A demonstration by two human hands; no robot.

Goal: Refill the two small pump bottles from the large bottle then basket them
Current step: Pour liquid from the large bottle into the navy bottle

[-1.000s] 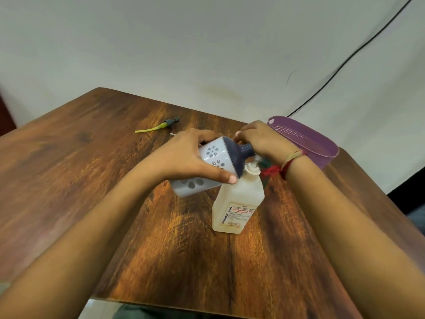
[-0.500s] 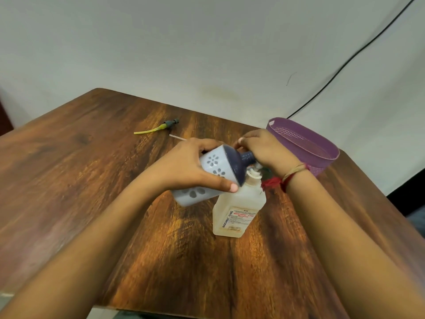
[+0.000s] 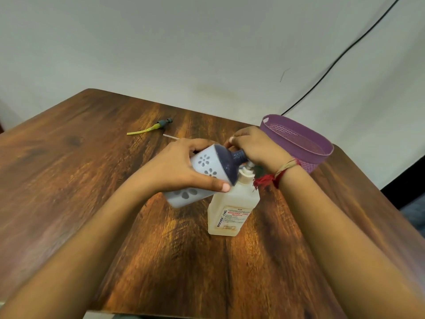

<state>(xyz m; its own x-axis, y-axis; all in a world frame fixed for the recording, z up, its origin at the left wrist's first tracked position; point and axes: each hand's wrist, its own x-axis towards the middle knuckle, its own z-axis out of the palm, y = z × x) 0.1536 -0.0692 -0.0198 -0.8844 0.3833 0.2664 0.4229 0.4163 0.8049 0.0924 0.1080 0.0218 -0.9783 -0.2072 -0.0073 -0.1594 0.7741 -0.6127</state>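
Tilt is deciding the coming move: the left hand (image 3: 184, 171) is wrapping its fingers and thumb round the body of the flowered pump bottle (image 3: 207, 166) and holding it off the table (image 3: 92, 180), long axis slanting, base down to the left and dark neck rising to the right. The right hand (image 3: 255, 146) is meeting that neck, its fingers curling over the neck's end and hiding the mouth, so I cannot tell whether the opening is capped. Directly beneath the neck the large bottle (image 3: 232, 203) is standing upright on the table, its white pump top (image 3: 247, 170) sitting just under the right wrist; the two bottles are overlapping in view and may be touching. The right hand is lying nearer to the purple basket (image 3: 322, 157), which is sitting beyond it at the table's far right edge. A loose pump with a yellow-green tube (image 3: 158, 126) is lying well apart at the far left. Refilling is probably under way, and knocking the standing bottle is looking like the main risk.
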